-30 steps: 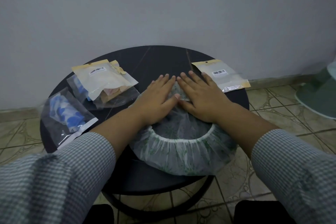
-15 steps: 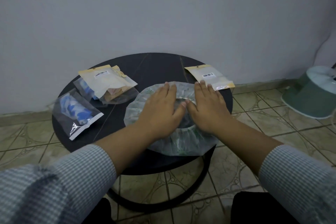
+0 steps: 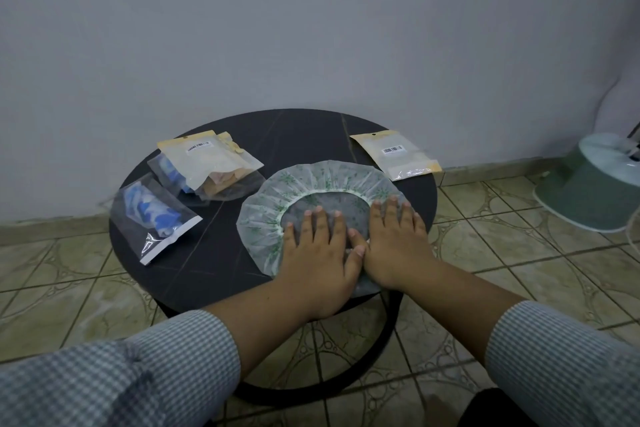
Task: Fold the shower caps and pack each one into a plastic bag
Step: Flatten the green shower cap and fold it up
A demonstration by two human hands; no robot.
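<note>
Both of your hands lie flat on the shower cap [image 3: 325,180], fingers straight and spread, gripping nothing: your left hand [image 3: 317,250] presses the near-left part and reaches into the opening, your right hand [image 3: 396,241] presses the near-right rim, with the thumbs meeting in between. The cap is spread opening-up on the round dark table [image 3: 294,135], toward its near-right side, with its near edge reaching the table's edge under your wrists. It looks thin, light and crinkly, a soft film gathered on an elastic band, so expect it to spring back and puff up the moment you ease off, and to slide readily on the smooth top. Your best hold is likely the ruffled rim just outside the elastic, pinched at two opposite points, so you can bring one half over the other while a palm keeps the rest pinned. Press the air out along each crease. An empty plastic bag [image 3: 396,154] with a barcode label lies just beyond the cap on the right; filled bags [image 3: 207,166] are piled on the left, and another bag [image 3: 156,215] holding something blue sits nearer the left edge.
</note>
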